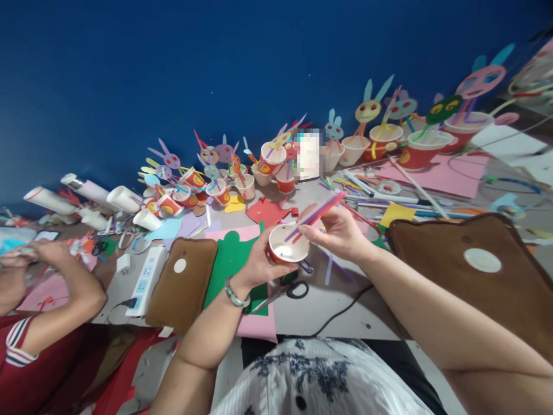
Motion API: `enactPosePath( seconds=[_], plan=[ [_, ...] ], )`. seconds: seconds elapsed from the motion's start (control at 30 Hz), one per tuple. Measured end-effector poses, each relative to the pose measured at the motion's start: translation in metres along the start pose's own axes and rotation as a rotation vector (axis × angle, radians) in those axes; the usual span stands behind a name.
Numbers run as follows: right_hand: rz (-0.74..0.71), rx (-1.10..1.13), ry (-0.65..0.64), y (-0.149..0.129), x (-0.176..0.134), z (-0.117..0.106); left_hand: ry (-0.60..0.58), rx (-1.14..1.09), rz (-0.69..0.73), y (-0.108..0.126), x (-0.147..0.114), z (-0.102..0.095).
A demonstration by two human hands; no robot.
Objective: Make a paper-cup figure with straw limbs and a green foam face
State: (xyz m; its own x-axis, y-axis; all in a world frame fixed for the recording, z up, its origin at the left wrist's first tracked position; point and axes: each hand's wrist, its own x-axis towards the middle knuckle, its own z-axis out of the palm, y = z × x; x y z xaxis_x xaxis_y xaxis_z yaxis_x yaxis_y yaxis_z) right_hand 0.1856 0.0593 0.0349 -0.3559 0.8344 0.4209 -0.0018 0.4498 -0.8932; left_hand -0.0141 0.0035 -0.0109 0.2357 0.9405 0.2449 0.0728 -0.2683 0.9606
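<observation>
My left hand (258, 262) is wrapped round a red paper cup (288, 245) with a white inside, tilted so its mouth faces me. Above the cup's right rim, my right hand (339, 233) pinches a bundle of pink and purple strips (319, 210). Their lower ends reach over the cup's mouth; whether they touch the inside I cannot tell. Below the cup, scissors (287, 293) with black handles lie on the table, partly over green paper (235, 262). Pink paper (259, 328) shows under the green sheet.
Paper cups with rabbit-like paper faces (368, 110) line the wall. Brown padded cushions (181, 282) (470, 265) lie at both sides. A white power strip (147, 280) stands left, near a co-worker's arm (71, 282). A black cable (341, 311) crosses the front. Pens and strips (389, 199) litter the right.
</observation>
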Motion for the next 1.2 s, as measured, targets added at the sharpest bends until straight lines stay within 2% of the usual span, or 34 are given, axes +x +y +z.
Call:
enactPosePath(
  seconds=[0.17, 0.5, 0.67, 0.9, 1.2],
  plan=[
    [-0.068, -0.043, -0.028, -0.002, 0.001, 0.003, 0.008, -0.039, -0.011, -0.001, 0.000, 0.001],
    [-0.042, -0.051, 0.050, 0.005, -0.001, 0.006, 0.030, -0.027, 0.001, -0.008, 0.001, 0.003],
    [-0.034, -0.127, 0.052, 0.009, -0.002, 0.008, 0.028, -0.015, -0.012, -0.012, 0.000, 0.004],
    [0.023, -0.048, 0.055, 0.010, 0.002, 0.010, -0.007, -0.063, -0.007, -0.011, -0.002, 0.007],
    [0.045, -0.070, 0.077, 0.011, 0.000, 0.012, -0.040, -0.078, -0.008, -0.007, -0.001, 0.008]
  ],
)
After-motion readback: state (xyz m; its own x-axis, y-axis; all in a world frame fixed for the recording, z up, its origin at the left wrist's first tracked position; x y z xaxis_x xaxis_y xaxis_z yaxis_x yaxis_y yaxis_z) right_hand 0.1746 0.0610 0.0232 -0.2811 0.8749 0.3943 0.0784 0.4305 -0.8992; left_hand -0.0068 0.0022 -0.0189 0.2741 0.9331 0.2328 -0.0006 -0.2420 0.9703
